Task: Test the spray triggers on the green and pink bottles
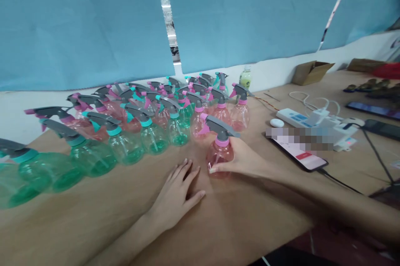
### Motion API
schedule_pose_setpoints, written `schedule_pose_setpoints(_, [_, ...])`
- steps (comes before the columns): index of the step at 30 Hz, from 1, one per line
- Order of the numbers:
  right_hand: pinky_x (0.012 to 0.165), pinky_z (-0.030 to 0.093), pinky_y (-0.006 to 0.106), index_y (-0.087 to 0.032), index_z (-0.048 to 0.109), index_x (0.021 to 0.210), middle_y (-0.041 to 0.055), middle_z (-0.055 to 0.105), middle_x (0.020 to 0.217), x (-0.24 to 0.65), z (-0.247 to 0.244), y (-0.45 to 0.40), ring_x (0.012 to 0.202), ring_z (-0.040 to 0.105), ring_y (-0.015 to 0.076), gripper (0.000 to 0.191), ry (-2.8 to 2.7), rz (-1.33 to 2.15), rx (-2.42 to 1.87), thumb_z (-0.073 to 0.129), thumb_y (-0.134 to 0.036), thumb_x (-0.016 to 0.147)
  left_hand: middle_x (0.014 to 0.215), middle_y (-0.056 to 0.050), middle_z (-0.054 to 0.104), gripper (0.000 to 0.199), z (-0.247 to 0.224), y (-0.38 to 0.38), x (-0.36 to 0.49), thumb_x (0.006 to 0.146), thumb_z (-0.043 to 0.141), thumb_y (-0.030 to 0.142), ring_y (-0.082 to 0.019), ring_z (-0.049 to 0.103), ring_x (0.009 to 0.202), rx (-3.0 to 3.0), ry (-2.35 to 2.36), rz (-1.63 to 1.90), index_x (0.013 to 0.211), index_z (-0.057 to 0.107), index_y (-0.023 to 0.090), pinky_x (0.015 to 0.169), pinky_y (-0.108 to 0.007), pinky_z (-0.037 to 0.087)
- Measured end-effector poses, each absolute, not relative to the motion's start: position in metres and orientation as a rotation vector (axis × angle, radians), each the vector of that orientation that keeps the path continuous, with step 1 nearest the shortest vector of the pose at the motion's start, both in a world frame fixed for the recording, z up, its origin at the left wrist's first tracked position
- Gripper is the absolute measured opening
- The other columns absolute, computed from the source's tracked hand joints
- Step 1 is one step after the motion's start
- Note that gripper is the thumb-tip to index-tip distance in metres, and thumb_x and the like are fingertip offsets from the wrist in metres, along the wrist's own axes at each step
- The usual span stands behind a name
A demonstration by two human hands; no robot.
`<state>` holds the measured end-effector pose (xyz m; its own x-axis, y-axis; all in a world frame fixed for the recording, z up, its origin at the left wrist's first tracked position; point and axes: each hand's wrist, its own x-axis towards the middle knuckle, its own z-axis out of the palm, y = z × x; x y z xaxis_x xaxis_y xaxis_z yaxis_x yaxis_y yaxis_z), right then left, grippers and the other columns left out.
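Note:
My right hand [242,160] is wrapped round the body of a pink spray bottle [218,152] with a grey and pink trigger head. The bottle is upright at the table top, its nozzle toward the left. To its left, my left hand [178,193] lies flat on the wood with fingers spread, holding nothing. Beyond both hands stand several more spray bottles in rows. A green spray bottle [179,130] with a turquoise collar is nearest the fingers of my left hand. Another pink spray bottle [240,114] stands just behind the held one.
On the right lie a phone [295,149] on a cable, a white earbud case [276,123] and a power strip [296,118] with plugs. Behind them sits an open cardboard box [309,73]. A drink bottle [245,78] stands by the wall. The wooden table [237,224] ends at the front right.

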<state>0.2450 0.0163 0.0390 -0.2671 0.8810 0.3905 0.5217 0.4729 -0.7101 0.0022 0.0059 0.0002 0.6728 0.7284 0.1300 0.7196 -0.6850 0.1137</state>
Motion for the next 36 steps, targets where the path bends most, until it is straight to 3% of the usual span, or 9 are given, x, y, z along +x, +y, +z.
schedule_pose_setpoints(4, [0.086, 0.042, 0.046, -0.020, 0.041, 0.117, 0.0112, 0.051, 0.115, 0.244, 0.031, 0.003, 0.107, 0.049, 0.0286, 0.075, -1.870, 0.470, -1.298, 0.073, -0.049, 0.055, 0.140, -0.013, 0.031, 0.056, -0.001, 0.007, 0.002, 0.087, 0.042, 0.052, -0.028, 0.026, 0.128, 2.844, 1.232, 0.270, 0.132, 0.039, 0.018, 0.101, -0.046, 0.025])
schedule_pose_setpoints(13, [0.089, 0.039, 0.044, -0.022, 0.043, 0.117, 0.0098, 0.052, 0.118, 0.259, 0.037, -0.007, 0.110, 0.049, 0.0275, 0.068, -1.839, 0.536, -1.291, 0.071, -0.046, 0.060, 0.135, -0.011, 0.036, 0.045, 0.003, 0.010, 0.021, 0.089, 0.045, 0.044, -0.027, 0.032, 0.124, 2.830, 1.219, 0.323, 0.126, 0.044, 0.018, 0.099, -0.044, 0.029])
schedule_pose_setpoints(18, [0.081, 0.045, 0.040, -0.021, 0.046, 0.110, 0.0068, 0.058, 0.109, 0.314, 0.037, -0.007, 0.097, 0.057, 0.0243, 0.060, -1.753, 0.553, -1.315, 0.072, -0.044, 0.060, 0.134, -0.010, 0.037, 0.041, 0.006, 0.020, 0.055, 0.089, 0.047, 0.039, -0.026, 0.031, 0.125, 2.800, 1.136, 0.345, 0.124, 0.044, 0.019, 0.100, -0.043, 0.029])
schedule_pose_setpoints(21, [0.076, 0.047, 0.040, -0.021, 0.044, 0.111, 0.0067, 0.060, 0.101, 0.364, 0.038, 0.010, 0.087, 0.060, 0.0242, 0.062, -1.635, 0.448, -1.401, 0.072, -0.041, 0.060, 0.132, -0.009, 0.039, 0.038, 0.005, 0.032, 0.082, 0.089, 0.048, 0.036, -0.025, 0.033, 0.124, 2.790, 1.063, 0.370, 0.123, 0.045, 0.021, 0.099, -0.043, 0.031])
schedule_pose_setpoints(26, [0.080, 0.046, 0.043, -0.020, 0.045, 0.115, 0.0092, 0.060, 0.106, 0.424, 0.049, 0.056, 0.093, 0.059, 0.0268, 0.064, -1.572, 0.296, -1.475, 0.072, -0.038, 0.060, 0.131, -0.009, 0.041, 0.037, -0.002, 0.050, 0.127, 0.088, 0.050, 0.033, -0.025, 0.035, 0.122, 2.779, 0.938, 0.443, 0.121, 0.045, 0.020, 0.099, -0.042, 0.032])
schedule_pose_setpoints(30, [0.081, 0.045, 0.038, -0.019, 0.047, 0.113, 0.0089, 0.060, 0.108, 0.433, 0.052, 0.088, 0.094, 0.058, 0.0235, 0.059, -1.613, 0.279, -1.437, 0.071, -0.034, 0.062, 0.129, -0.009, 0.042, 0.035, -0.007, 0.061, 0.149, 0.087, 0.051, 0.031, -0.025, 0.036, 0.121, 2.783, 0.891, 0.484, 0.120, 0.045, 0.020, 0.099, -0.044, 0.032])
schedule_pose_setpoints(36, [0.081, 0.044, 0.040, -0.017, 0.048, 0.113, 0.0107, 0.060, 0.107, 0.434, 0.032, 0.122, 0.095, 0.058, 0.0252, 0.064, -1.576, 0.292, -1.454, 0.073, -0.036, 0.057, 0.127, -0.009, 0.044, 0.033, -0.006, 0.070, 0.159, 0.086, 0.052, 0.029, -0.025, 0.039, 0.119, 2.762, 0.904, 0.497, 0.118, 0.047, 0.020, 0.098, -0.044, 0.033])
